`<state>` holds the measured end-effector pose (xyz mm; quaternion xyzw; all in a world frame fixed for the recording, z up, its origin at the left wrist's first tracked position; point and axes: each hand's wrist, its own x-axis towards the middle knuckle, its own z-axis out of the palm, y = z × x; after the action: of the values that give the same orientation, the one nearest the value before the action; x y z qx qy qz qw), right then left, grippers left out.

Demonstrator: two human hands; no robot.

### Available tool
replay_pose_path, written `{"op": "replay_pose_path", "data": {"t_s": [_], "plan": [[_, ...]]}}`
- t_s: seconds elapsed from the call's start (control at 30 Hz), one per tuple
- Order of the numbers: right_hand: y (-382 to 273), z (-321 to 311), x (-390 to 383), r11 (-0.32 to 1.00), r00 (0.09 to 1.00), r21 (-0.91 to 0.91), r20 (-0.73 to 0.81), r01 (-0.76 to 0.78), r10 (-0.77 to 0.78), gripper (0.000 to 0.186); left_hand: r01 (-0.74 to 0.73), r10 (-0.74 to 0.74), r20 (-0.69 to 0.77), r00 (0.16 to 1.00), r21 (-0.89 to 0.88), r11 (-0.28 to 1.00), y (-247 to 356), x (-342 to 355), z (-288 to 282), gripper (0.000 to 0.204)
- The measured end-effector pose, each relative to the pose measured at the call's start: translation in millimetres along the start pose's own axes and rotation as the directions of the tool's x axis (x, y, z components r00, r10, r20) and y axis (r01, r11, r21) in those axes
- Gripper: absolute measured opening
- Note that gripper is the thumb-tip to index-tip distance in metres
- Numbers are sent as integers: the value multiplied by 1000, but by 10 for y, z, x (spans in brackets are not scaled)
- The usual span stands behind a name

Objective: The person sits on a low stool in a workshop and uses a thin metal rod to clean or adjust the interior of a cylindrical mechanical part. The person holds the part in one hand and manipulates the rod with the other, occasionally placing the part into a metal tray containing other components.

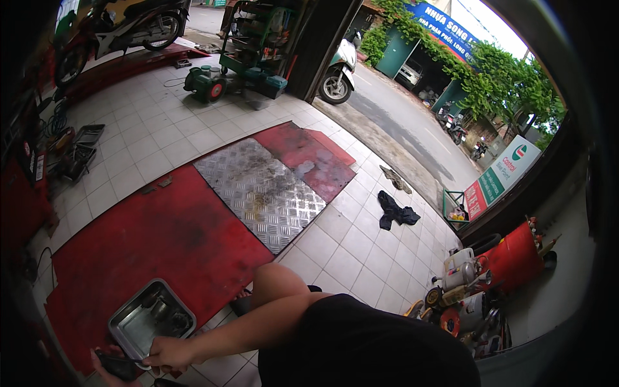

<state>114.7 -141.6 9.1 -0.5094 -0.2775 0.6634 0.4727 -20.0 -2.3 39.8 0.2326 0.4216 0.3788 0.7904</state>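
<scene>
At the lower left, my left hand (109,380) is closed on a dark, flattish object (117,364) that I cannot make out further. My right hand (169,353) grips a thin dark piece reaching toward that object; whether it is part of it or a separate tool, I cannot tell. Both hands are at the near edge of a rectangular metal tray (132,326). Inside the tray lie dark metal parts (169,315), too unclear to name.
A red platform (122,245) with a metal plate (258,193) spans the floor. Motorbikes (116,35), a tool cart (255,45) and a green compressor (203,82) stand behind. Dark cloths (393,209) lie rightward; a red drum (509,258) and containers line the right wall.
</scene>
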Motion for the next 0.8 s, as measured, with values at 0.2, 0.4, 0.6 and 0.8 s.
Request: {"op": "replay_pose_path", "data": {"t_s": [0.2, 0.4, 0.6, 0.8], "plan": [[-9, 1, -8, 995, 1000, -102, -16, -16, 15, 38, 5, -3, 30, 1000, -65, 998, -119, 272, -308, 45], [39, -36, 17, 958, 990, 261, 108, -120, 95, 34, -6, 7, 40, 999, -41, 999, -140, 231, -266, 44], [13, -36, 11, 999, 992, 18, 126, 29, -31, 30, 0, 1, 75, 997, -19, 1000, -114, 228, -332, 44], [-4, -157, -46, 980, 987, 195, 159, -38, 7, 20, 10, -9, 28, 1000, -36, 999, -202, 162, -233, 43]]}}
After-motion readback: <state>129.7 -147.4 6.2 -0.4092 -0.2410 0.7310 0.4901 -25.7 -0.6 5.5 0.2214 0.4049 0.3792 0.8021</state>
